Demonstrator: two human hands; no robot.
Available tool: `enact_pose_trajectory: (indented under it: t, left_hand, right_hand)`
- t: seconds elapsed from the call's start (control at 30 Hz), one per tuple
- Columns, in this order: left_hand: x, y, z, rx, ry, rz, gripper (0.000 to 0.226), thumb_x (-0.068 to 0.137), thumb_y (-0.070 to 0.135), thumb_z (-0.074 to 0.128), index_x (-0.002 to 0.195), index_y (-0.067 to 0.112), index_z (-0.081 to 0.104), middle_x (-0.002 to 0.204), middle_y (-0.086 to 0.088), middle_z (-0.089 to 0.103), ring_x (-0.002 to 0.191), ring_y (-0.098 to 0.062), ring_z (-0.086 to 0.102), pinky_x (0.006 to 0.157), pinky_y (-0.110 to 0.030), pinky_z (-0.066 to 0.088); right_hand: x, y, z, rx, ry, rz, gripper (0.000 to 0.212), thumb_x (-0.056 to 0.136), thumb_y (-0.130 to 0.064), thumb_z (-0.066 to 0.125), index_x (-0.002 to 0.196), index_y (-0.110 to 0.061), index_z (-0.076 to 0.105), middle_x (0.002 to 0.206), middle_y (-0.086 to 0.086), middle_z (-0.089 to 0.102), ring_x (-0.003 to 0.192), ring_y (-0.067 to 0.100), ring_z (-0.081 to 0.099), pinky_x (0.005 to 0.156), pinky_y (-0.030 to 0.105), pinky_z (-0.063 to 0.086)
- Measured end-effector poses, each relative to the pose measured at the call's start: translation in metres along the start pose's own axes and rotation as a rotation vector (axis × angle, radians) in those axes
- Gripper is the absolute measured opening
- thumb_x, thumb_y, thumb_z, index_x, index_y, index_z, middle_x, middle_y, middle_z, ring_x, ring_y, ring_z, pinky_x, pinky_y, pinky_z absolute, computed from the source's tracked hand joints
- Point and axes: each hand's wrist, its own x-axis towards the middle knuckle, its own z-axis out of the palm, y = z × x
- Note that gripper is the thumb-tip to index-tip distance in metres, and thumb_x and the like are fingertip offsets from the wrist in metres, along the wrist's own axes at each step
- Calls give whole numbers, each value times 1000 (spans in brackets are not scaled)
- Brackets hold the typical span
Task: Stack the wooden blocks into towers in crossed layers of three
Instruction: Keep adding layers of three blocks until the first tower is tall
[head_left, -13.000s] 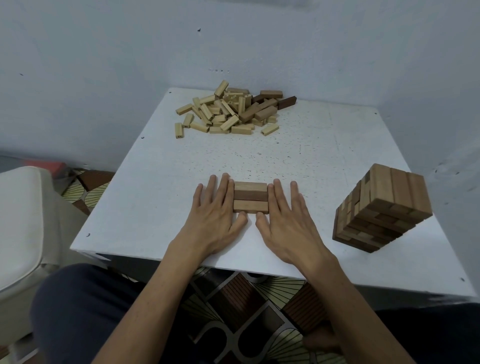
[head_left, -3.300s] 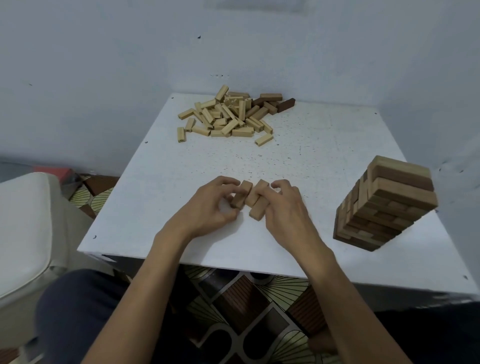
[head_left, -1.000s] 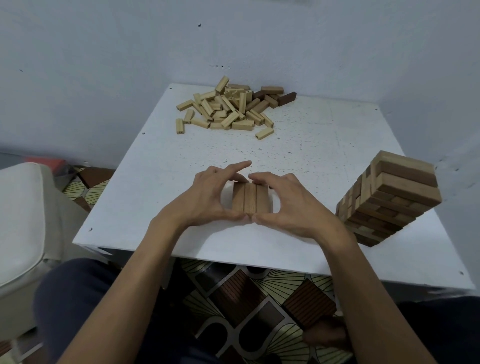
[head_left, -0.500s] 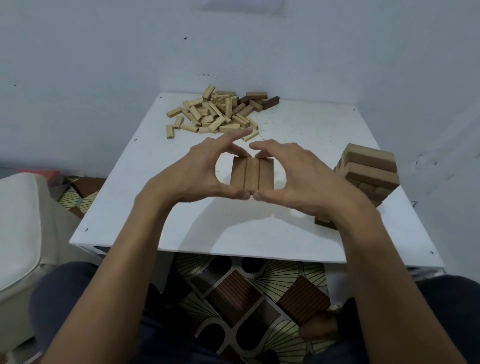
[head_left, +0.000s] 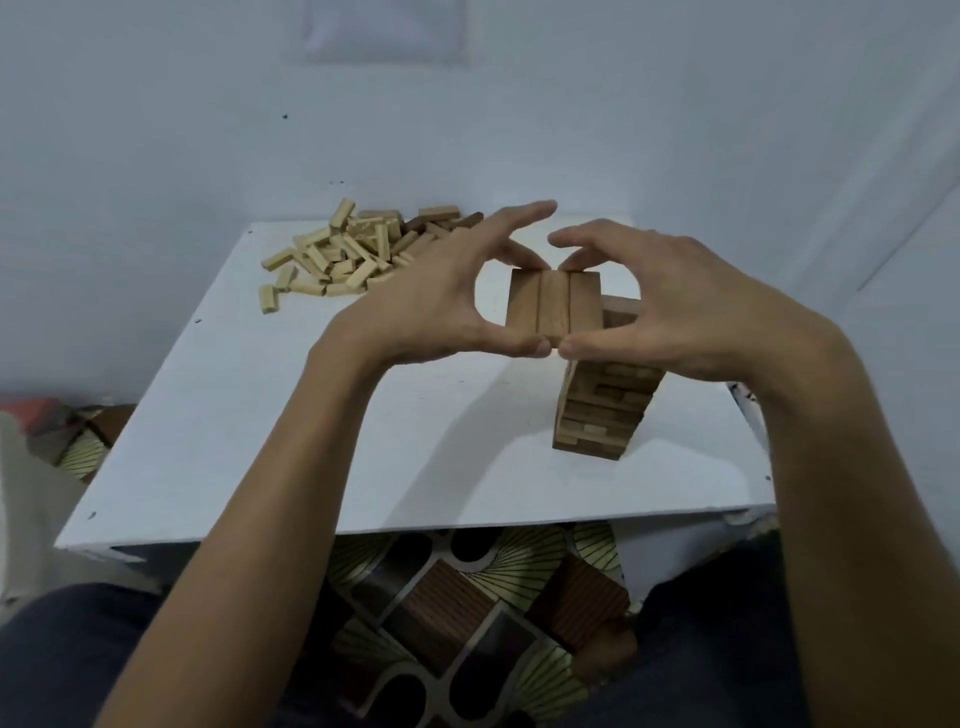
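While both hands, left hand (head_left: 431, 306), right hand (head_left: 660, 312), pinch three blocks (head_left: 553, 307), raised beside tower (head_left: 602, 410)

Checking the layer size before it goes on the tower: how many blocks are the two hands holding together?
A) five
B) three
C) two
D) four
B: the left hand and right hand pinch three blocks side by side, with two seams showing.

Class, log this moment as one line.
both hands: left hand, right hand | holding: three brown wooden blocks | above: wooden block tower
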Motion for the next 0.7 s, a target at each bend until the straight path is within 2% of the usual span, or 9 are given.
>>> enact_pose_trajectory:
  t: [0.07,0.13,0.27,0.43,0.7]
  left_hand:
    - [14,8,8,0,-13,14,99,72,45,84,151,42,24,125,24,55,128,4,41,97,-16,29]
    - [25,15,15,-3,-29,23,98,73,44,84,151,41,24,126,22,56,128,2,42,96,-16,28]
    - [41,23,28,-9,-60,39,98,73,45,83,152,39,25,130,19,57,130,-2,42,94,-12,26]
    - [52,27,34,-3,-97,40,98,74,45,82,152,38,24,134,16,56,133,-7,41,101,-25,27]
    - [52,25,39,-5,-118,24,97,73,41,84,151,39,27,130,17,58,134,-10,42,106,-31,30]
  right_hand:
    - [-4,12,-11,-10,1,24,79,76,-45,77,144,-42,36,135,-18,51,120,8,46,84,22,39]
    - [-7,24,-20,-29,-4,45,80,76,-46,77,144,-42,36,138,-15,51,126,11,45,91,28,37]
    - [-12,42,-28,-50,-11,77,82,75,-49,77,145,-42,34,140,-16,50,128,11,43,96,30,33]
    - [-15,57,-29,-54,-5,92,83,75,-51,77,145,-43,33,140,-17,50,132,11,41,98,30,31]
    - [-16,65,-22,-26,-14,100,84,75,-51,77,145,-44,33,141,-16,50,131,9,42,97,28,30]
